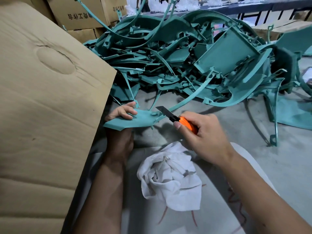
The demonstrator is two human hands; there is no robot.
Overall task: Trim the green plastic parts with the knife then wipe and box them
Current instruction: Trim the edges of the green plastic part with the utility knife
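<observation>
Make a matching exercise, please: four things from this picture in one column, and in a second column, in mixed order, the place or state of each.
Things:
1. knife
2. white cloth
3. green part
4. cardboard flap

Places or states:
a. gripped by the left hand
b. lies crumpled on the lap
c. stands at the left side
d. held in the right hand, blade out

Pairs: 1-d, 2-b, 3-a, 4-c

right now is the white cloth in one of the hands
No, the white cloth lies loose on the lap; the right hand grips the orange knife and the left hand holds a green part.
</observation>
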